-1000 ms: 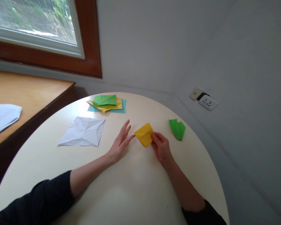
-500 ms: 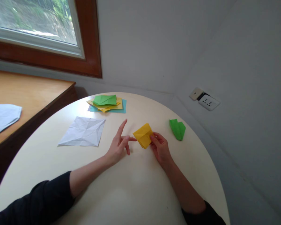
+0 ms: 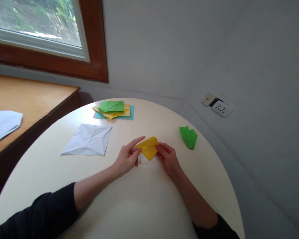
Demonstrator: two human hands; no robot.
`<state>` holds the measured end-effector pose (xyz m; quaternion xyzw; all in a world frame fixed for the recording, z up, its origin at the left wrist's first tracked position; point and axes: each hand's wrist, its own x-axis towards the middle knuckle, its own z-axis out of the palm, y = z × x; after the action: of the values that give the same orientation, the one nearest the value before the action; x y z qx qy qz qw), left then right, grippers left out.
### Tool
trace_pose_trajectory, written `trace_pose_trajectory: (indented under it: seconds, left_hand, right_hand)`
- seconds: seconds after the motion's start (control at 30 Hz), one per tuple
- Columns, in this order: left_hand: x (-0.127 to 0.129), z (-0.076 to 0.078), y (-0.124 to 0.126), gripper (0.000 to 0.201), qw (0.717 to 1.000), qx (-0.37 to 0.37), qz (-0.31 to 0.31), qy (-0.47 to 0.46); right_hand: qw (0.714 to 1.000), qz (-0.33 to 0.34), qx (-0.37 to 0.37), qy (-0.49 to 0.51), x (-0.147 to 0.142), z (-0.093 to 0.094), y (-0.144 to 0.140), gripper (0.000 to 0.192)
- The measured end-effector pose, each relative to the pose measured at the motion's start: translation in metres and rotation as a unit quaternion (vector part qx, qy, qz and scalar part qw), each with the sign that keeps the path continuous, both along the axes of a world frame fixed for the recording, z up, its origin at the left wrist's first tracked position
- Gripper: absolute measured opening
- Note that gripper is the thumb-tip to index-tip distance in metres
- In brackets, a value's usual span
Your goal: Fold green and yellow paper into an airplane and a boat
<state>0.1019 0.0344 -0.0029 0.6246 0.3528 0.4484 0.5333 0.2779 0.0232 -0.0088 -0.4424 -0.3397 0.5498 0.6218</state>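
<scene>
Between my hands, just above the white table, is a small folded piece of yellow paper (image 3: 149, 148), tilted with one corner pointing down. My right hand (image 3: 168, 158) pinches its right corner between thumb and fingers. At the left corner, my left hand (image 3: 127, 157) has its thumb on the paper, with the index finger stretched along the top edge; the other fingers curl below. The fingertips behind the paper are hidden. Right of my right hand lies a folded green paper (image 3: 188, 137). To the left of my left hand, a creased white paper sheet (image 3: 89, 140) lies flat.
On the round white table (image 3: 139, 205), a stack of coloured papers (image 3: 113, 110) in green, yellow and blue sits near the far edge. A wooden desk (image 3: 35, 91) with printed sheets (image 3: 3, 124) stands at the left. Walls close in behind and on the right, with a socket (image 3: 222, 108).
My left thumb and fingers have closed on the left corner of the yellow paper. The paper has turned and shifted slightly left, and my right hand has moved a little with it.
</scene>
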Motion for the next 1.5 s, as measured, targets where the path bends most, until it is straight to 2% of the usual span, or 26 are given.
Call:
trace_pose_trajectory:
  seconds: [0.37,0.83,1.07,1.17,1.5]
  left_hand:
    - [0.001,-0.01,0.004,0.035,1.0,0.021,-0.002,0.008]
    - [-0.001,0.003,0.001,0.031,0.999,0.027,-0.001,0.03]
    - [-0.003,0.007,-0.001,0.034,0.998,0.039,-0.003,0.046]
    - [-0.003,0.009,-0.002,0.033,0.997,0.062,0.007,0.053]
    - [-0.002,0.008,-0.001,0.034,0.998,0.058,0.02,0.019]
  right_hand:
    - [0.999,0.033,0.004,0.016,0.005,-0.002,-0.001,0.012]
    - [0.996,0.071,0.041,0.018,0.005,0.003,-0.002,0.007]
    - [0.996,0.066,0.033,-0.058,-0.001,0.004,-0.007,0.028]
    - [0.994,0.081,0.04,-0.053,-0.004,0.008,-0.009,0.037]
    - [0.986,0.158,0.034,0.03,-0.005,0.016,-0.014,0.036]
